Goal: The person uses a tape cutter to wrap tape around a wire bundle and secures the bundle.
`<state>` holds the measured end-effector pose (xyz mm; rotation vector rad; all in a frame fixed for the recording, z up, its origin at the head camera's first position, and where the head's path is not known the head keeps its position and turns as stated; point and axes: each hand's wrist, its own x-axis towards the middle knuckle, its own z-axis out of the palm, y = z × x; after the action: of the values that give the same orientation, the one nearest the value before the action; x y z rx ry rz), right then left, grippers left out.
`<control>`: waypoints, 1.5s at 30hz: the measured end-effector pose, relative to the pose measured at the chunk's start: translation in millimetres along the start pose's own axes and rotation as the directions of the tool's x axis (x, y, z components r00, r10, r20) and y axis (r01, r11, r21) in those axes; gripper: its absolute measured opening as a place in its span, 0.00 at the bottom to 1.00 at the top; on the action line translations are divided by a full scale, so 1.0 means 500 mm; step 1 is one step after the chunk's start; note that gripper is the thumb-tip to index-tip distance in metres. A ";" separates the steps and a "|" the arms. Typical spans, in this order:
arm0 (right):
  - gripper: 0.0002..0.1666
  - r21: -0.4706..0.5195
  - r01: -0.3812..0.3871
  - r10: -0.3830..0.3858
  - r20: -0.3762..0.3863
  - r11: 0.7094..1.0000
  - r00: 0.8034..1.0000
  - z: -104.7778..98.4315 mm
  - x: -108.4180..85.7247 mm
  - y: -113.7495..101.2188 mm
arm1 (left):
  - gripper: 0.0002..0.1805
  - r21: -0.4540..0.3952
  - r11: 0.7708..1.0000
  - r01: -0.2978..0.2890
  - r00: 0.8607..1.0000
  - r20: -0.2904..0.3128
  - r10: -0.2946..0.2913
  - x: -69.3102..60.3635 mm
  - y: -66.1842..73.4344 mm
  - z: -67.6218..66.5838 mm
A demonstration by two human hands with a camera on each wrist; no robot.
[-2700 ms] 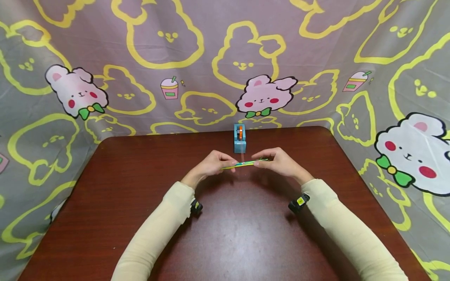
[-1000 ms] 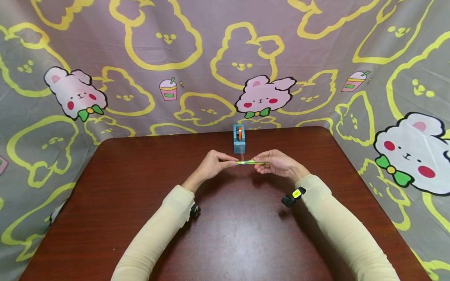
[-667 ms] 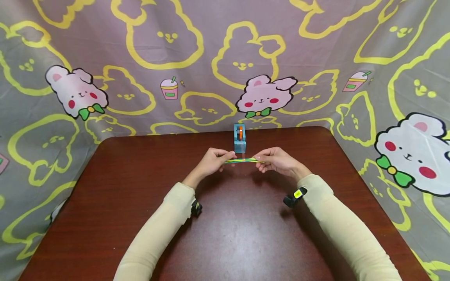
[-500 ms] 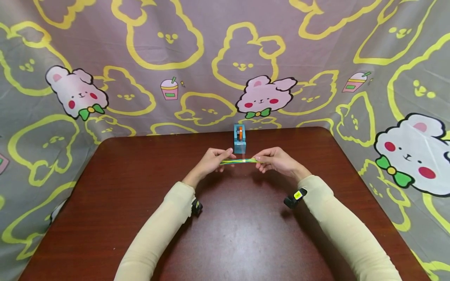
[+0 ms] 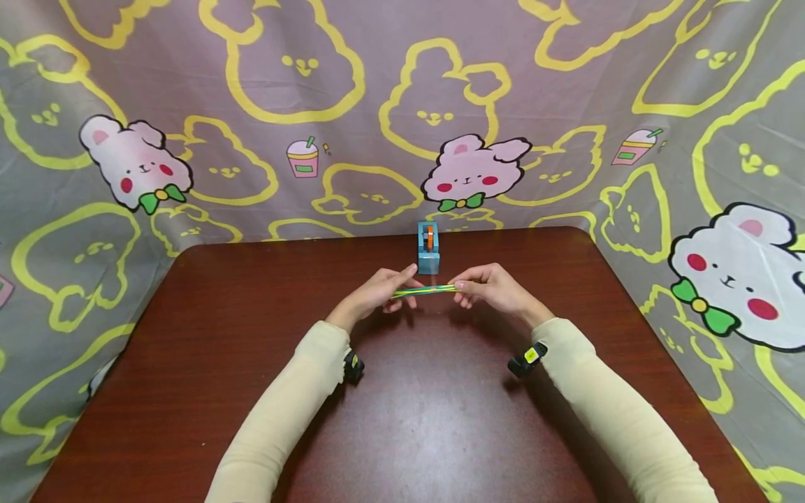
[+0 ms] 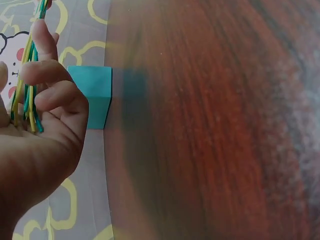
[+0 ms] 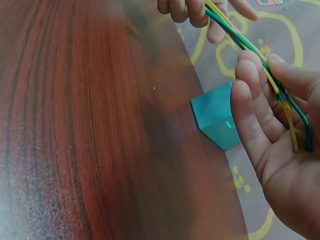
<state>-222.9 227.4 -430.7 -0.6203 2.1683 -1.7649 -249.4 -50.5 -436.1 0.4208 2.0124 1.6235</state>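
Yellow and green strands (image 5: pixel 430 289) are held above the tabletop (image 5: pixel 409 419), on the near side of the tape dispenser (image 5: pixel 429 263). They are pinched by the right hand (image 5: pixel 495 287); the left hand's (image 5: pixel 377 289) fingers are left loosely parted, thumb lifted clear.

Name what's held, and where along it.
A green-and-yellow bundle of thin strands: the right hand pinches it near one end; the other end lies in the left hand, grip unclear.
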 end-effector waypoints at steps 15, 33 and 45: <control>0.10 -0.156 0.034 -0.041 -0.043 0.987 0.998 -0.002 -0.005 -0.001 | 0.26 0.071 0.997 0.039 0.999 0.027 -0.041 0.003 0.007 0.001; 0.17 -0.242 -0.044 0.027 -0.075 0.969 0.997 -0.008 0.017 -0.027 | 0.09 0.156 0.979 -0.129 0.986 -0.086 0.143 0.004 0.010 -0.001; 0.47 0.094 -0.438 0.443 -0.045 0.894 0.895 -0.020 0.055 -0.027 | 0.08 0.223 0.951 -0.216 0.967 -0.084 0.240 0.001 0.002 -0.008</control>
<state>-249.1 220.2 -414.0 -0.0357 2.0552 -1.6270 -252.4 -53.4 -434.5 0.6791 2.3037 1.5993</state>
